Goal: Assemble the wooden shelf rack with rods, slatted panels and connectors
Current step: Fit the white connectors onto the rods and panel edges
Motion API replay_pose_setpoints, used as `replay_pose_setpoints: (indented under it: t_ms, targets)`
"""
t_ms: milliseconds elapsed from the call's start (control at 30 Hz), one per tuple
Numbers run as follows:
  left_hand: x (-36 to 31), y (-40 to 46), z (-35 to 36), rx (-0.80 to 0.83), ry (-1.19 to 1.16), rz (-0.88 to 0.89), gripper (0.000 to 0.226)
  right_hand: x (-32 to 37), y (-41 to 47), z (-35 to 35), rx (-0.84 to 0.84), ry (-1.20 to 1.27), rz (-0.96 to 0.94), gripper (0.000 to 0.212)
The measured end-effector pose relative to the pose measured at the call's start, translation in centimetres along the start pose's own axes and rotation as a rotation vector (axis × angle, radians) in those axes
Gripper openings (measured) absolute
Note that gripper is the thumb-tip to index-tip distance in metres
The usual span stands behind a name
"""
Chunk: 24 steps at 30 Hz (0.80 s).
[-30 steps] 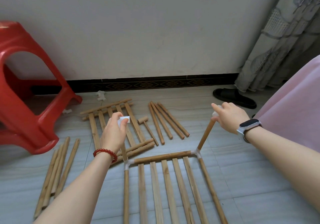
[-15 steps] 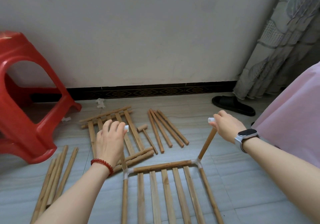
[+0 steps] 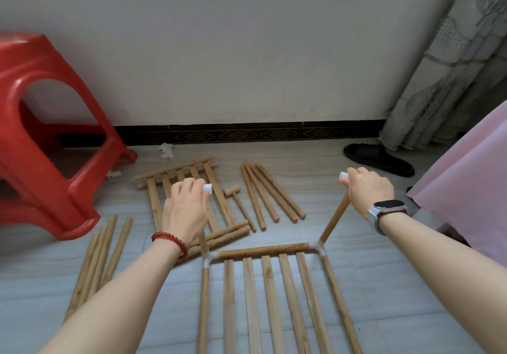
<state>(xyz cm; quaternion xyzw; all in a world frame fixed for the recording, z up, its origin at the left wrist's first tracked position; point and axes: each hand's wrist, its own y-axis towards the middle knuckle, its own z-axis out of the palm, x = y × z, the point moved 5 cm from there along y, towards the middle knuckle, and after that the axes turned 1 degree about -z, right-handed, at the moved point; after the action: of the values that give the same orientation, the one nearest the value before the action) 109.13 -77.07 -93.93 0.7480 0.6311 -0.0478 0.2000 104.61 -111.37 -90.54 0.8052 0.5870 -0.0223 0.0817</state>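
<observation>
Left hand (image 3: pixel 186 211), right hand (image 3: pixel 367 189) apparently gripping connector-capped rod tops.

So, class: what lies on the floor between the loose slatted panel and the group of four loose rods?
In the head view, a small wooden mallet lies between the slatted panel and the four rods.

- Setting: a room in a home, floor-level work area.
- Floor (image 3: pixel 384 285): pale grey tiles, with a dark patterned skirting strip (image 3: pixel 247 134) along a plain white wall (image 3: pixel 247 38).
- Red plastic stool (image 3: pixel 41 134): stands at left.
- Patterned curtain (image 3: pixel 452 65): hangs at right.
- Black slipper (image 3: pixel 378 159): lies beneath the curtain.
- Pink bedding or cloth (image 3: pixel 472 175): at right edge; which one cannot be told.
</observation>
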Motion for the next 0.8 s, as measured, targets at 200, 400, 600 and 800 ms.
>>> replay_pose_setpoints:
  t_ms: [200, 400, 600, 800]
  targets:
    - [2.1, -0.4, -2.0, 0.075, -0.418, -0.052, 0.046, 7.0, -1.4, 0.5, -0.048, -0.065, -0.173, 0.046]
    - [11.7, -4.5, 1.5, 0.026, -0.169, -0.301, 0.030, 17.2, -3.8, 8.2, 0.214, 0.307, -0.463, 0.046]
    - [14.7, -5.0, 11.1, 0.377, 0.124, -0.165, 0.034, 22.8, -1.8, 15.0, 0.412, 0.328, -0.457, 0.050]
    - [16.0, -2.2, 17.5, 0.474, 0.326, -0.090, 0.029, 25.8, 0.4, 19.4, 0.469, 0.270, -0.502, 0.051]
